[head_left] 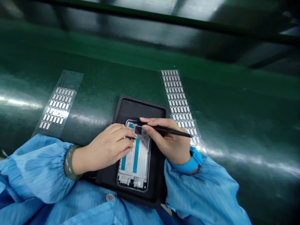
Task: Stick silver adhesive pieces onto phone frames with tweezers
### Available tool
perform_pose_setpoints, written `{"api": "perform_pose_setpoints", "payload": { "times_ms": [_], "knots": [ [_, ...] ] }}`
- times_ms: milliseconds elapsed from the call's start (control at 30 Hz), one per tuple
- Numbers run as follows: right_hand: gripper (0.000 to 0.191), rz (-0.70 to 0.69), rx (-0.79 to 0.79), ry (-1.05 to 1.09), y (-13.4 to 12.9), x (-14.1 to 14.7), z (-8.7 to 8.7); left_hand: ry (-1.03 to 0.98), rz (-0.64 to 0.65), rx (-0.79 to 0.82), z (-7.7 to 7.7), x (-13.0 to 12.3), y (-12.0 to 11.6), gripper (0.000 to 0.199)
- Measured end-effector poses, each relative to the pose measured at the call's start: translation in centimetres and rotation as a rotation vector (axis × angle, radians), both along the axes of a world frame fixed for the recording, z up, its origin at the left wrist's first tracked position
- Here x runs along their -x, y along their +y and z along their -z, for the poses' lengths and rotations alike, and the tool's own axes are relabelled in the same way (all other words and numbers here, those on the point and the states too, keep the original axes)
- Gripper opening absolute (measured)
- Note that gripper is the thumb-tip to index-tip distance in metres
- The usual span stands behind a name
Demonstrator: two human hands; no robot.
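A phone's middle frame [143, 156], silvery with teal strips, lies face up in a black tray [140, 107]. My right hand [170, 137] grips black tweezers [173, 130] between thumb and fingers. Their tips reach over the frame's top end, beside a dark square patch [138, 130]. Over the frame's left side, my left hand [109, 145] has its fingers bent and drawn together at a small dark-and-gold part [133, 138]. That part is partly hidden by the fingertips, so its kind does not show.
On the green bench mat [100, 87] lie two clear sheets with rows of small pale stickers: a left sheet [56, 104], its top rows bare, and a right sheet [179, 103] behind my right hand. A dark rail [150, 14] crosses the far side.
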State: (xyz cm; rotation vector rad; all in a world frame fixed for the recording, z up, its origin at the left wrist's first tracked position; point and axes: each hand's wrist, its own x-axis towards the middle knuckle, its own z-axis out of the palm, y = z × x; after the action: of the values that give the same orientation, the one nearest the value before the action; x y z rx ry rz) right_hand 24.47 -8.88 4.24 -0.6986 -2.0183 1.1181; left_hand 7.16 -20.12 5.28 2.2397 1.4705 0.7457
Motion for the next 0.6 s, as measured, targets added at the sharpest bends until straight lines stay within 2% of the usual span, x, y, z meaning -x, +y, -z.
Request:
{"api": "perform_pose_setpoints", "payload": {
  "times_ms": [167,367,433,500,600],
  "knots": [
    [0.013,-0.003,-0.038,-0.032,-0.1,0.1,0.0,-0.002,-0.001,-0.002,-0.1,-0.1,0.1,0.011],
    [0.012,0.048,0.010,-0.026,0.1,0.0,-0.2,-0.052,-0.004,-0.011,-0.1,0.0,0.0,0.009],
    [0.011,0.076,0.049,-0.001,0.1,0.0,-0.5,-0.133,-0.057,-0.026,-0.2,0.0,0.0,0.010],
    [0.011,0.093,0.120,0.046,0.0,0.1,-0.8,-0.219,-0.166,-0.061,-0.3,0.1,0.1,0.014],
    [0.012,0.053,0.244,0.121,-0.5,0.2,-1.4,-0.256,-0.310,-0.119,-0.4,0.1,0.3,0.019]
  ]
}}
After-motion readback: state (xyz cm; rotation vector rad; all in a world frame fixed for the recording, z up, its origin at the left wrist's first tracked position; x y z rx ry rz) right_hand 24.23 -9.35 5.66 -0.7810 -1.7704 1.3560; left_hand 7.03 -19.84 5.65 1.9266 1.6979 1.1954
